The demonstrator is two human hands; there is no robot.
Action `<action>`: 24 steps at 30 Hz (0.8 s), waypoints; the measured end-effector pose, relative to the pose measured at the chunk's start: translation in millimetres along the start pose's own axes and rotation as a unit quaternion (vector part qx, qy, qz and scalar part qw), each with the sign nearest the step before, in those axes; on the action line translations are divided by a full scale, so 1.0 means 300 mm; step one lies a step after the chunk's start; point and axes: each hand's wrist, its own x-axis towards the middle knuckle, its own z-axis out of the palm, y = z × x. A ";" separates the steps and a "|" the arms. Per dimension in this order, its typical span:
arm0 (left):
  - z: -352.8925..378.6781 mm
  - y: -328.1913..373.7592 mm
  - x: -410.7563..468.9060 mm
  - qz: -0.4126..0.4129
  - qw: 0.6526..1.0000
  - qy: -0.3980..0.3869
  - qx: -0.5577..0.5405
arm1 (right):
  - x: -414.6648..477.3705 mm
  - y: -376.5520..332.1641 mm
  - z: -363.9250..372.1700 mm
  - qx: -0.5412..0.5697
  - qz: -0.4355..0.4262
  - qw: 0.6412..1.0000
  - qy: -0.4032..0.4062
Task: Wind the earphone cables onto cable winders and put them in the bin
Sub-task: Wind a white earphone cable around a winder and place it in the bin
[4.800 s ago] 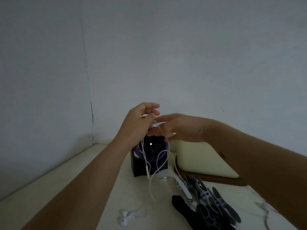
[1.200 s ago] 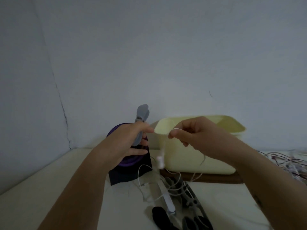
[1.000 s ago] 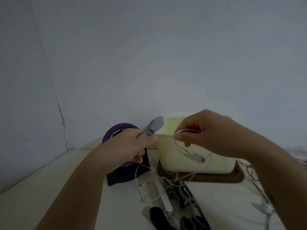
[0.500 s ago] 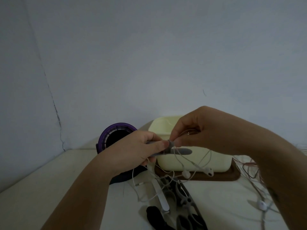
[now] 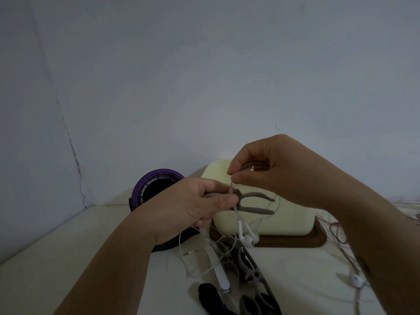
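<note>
Earphone cable (image 5: 232, 189): thin, limp, light, snag-prone, so take it close to the stiff grey cable winder (image 5: 254, 202). Both are held just in front of the bin (image 5: 288, 220). Left hand (image 5: 193, 208) grips the winder's end; right hand (image 5: 268, 171) pinches the cable. Earbuds (image 5: 248, 239) dangle.

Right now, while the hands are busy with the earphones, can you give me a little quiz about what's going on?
1. True or false: the left hand holds the gray cable winder.
2. Where do the two white earbuds hang? A) below the winder, in front of the cream bin; B) inside the bin; C) flat on the table.
3. Fill in: the right hand pinches the earphone ____ just above the winder.

Key: 1 true; 2 A; 3 cable.
</note>
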 end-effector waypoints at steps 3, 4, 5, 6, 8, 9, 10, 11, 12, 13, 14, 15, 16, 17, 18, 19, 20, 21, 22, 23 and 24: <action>0.005 0.001 -0.001 0.008 0.999 0.001 0.042 | 0.001 0.000 0.002 0.001 -0.007 1.000 0.021; 0.006 0.002 -0.001 0.009 0.998 0.002 0.059 | 0.001 0.001 0.002 0.002 -0.008 0.999 0.030; 0.010 0.004 -0.001 0.009 0.997 0.003 0.071 | 0.002 0.002 0.003 0.006 -0.010 0.999 0.041; 0.014 0.006 -0.001 0.007 0.997 0.003 0.080 | 0.002 0.002 0.004 0.010 -0.010 0.999 0.049; 0.020 0.011 -0.001 0.002 0.996 0.005 0.090 | 0.006 0.005 0.011 0.014 -0.013 0.998 0.059; 0.022 0.013 -0.001 0.001 0.995 0.008 0.095 | 0.008 0.008 0.015 0.017 -0.013 0.998 0.064; 0.023 0.014 -0.002 0.000 0.995 0.011 0.097 | 0.009 0.009 0.019 0.020 -0.013 0.997 0.068; 0.023 0.014 -0.003 0.000 0.995 0.013 0.098 | 0.011 0.012 0.022 0.023 -0.012 0.997 0.073; 0.023 0.015 -0.004 0.000 0.995 0.015 0.097 | 0.011 0.013 0.025 0.024 -0.012 0.997 0.077; 0.022 0.015 -0.005 0.000 0.995 0.016 0.097 | 0.013 0.014 0.028 0.027 -0.012 0.996 0.082; 0.021 0.014 -0.005 0.000 0.995 0.018 0.097 | 0.014 0.013 0.032 0.031 -0.011 0.996 0.088; 0.019 0.011 -0.003 0.002 0.995 0.024 0.098 | 0.015 0.017 0.037 0.032 -0.011 0.995 0.096; 0.017 0.006 0.001 0.007 0.995 0.032 0.095 | 0.017 0.025 0.044 0.031 -0.007 0.994 0.107; 0.013 0.000 0.007 0.012 0.995 0.044 0.084 | 0.021 0.038 0.053 0.028 0.000 0.993 0.117; 0.010 -0.008 0.013 0.016 0.996 0.062 0.063 | 0.024 0.053 0.062 0.021 0.011 0.992 0.124; 0.006 -0.017 0.019 0.016 0.996 0.084 0.033 | 0.027 0.072 0.070 0.005 0.023 0.991 0.128; 0.001 -0.024 0.023 0.014 0.994 0.106 0.001 | 0.029 0.086 0.077 -0.018 0.034 0.991 0.131; -0.004 -0.032 0.028 0.011 0.991 0.127 -0.032 | 0.029 0.099 0.078 -0.043 0.041 0.988 0.140; -0.009 -0.037 0.032 0.010 0.987 0.148 -0.069 | 0.027 0.105 0.075 -0.054 0.041 0.985 0.160; -0.014 -0.042 0.035 0.011 0.979 0.169 -0.110 | 0.026 0.102 0.070 -0.043 0.039 0.980 0.192; -0.019 -0.046 0.038 0.014 0.969 0.195 -0.149 | 0.024 0.091 0.066 -0.016 0.038 0.974 0.224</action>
